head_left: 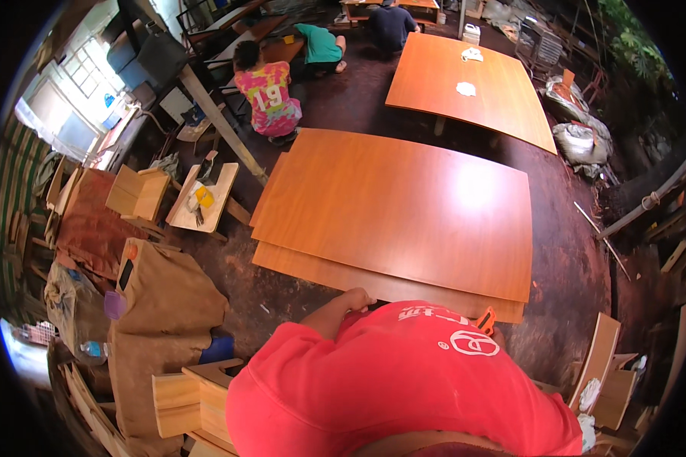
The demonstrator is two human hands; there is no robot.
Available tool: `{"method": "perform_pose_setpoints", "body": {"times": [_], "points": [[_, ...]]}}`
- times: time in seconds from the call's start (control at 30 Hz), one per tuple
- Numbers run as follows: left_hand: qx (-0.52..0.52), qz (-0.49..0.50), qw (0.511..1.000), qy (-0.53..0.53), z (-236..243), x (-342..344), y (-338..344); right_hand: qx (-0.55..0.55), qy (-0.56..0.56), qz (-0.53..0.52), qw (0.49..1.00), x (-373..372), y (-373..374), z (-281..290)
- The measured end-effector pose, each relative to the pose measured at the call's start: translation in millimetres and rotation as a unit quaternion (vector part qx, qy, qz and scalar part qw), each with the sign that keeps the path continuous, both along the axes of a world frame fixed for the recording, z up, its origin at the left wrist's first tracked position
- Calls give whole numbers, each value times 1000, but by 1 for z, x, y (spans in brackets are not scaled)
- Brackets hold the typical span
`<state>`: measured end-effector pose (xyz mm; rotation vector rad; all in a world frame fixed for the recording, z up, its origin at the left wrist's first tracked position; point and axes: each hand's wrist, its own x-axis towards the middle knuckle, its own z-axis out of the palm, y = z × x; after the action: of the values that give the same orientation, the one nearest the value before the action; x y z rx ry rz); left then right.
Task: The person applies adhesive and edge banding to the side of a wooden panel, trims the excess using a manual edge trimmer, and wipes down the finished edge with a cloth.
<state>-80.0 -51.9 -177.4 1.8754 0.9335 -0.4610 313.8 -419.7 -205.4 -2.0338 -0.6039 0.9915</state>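
Note:
Two stacked orange-brown wooden panels [389,213] lie in front of me, the lower one [358,278] showing along the near edge. My left hand [356,299] is curled at that near edge, below the left part of the panels; what its fingers hold, if anything, is hidden. At the right part of the same edge, my right hand [494,330], mostly hidden by my red shirt, holds an orange-and-black hand tool [486,317] upright against the lower panel.
Another panel table [465,76] stands beyond, with three crouching people [263,99] behind on the left. A post [221,129], small wooden stands [202,198], draped sacking [160,327] and wood pieces are at left; sacks [579,145] and boards [594,358] at right.

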Motion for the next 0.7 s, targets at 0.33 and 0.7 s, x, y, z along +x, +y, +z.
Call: {"method": "perform_pose_setpoints", "body": {"times": [0.33, 0.7], "points": [[-77, 42, 996, -34, -36, -17, 2, -49, -84, 21, 995, -15, -6, 10], [-214, 53, 972, -85, 8, 0, 17, -173, -137, -40, 974, -26, -13, 34]]}}
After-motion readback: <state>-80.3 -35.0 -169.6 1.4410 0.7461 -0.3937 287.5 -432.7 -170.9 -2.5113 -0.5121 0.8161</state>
